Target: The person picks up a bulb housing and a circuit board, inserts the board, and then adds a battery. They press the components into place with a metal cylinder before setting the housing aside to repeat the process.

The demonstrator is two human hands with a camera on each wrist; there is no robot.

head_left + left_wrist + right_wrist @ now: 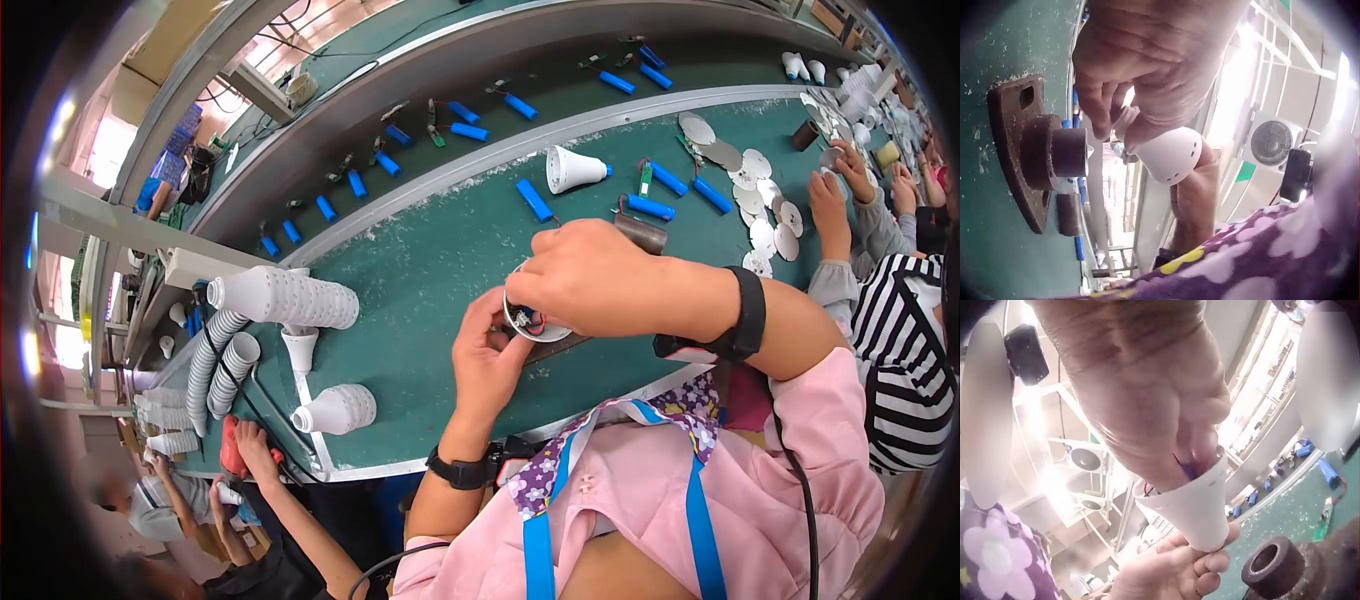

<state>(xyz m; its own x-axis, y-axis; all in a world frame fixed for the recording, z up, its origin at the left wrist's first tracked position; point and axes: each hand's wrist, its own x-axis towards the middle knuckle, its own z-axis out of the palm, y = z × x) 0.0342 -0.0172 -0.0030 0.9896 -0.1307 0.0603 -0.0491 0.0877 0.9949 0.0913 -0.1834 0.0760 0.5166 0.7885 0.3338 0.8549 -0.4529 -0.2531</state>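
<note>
A white cone-shaped bulb housing (1191, 509) is held over the bench between both hands. My left hand (485, 362) grips its narrow end, seen from below in the left wrist view. At the wide mouth, my right hand (600, 280) has its fingers curled down inside the rim. A blue battery (1189, 470) shows partly between these fingers, most of it hidden by the hand and the housing wall. Red and dark wires (537, 325) and a small circuit part lie inside the mouth. Close below the hands stands a dark metal fixture (1038, 150) with a round post.
Another white housing (575, 170) lies beyond the hands, near blue batteries (652, 207) with green boards. Metal discs (762, 240) spread to the right. Stacked white housings (285, 297) lie left. More batteries line the back ledge (450, 160). Other people's hands (830, 215) work at both sides.
</note>
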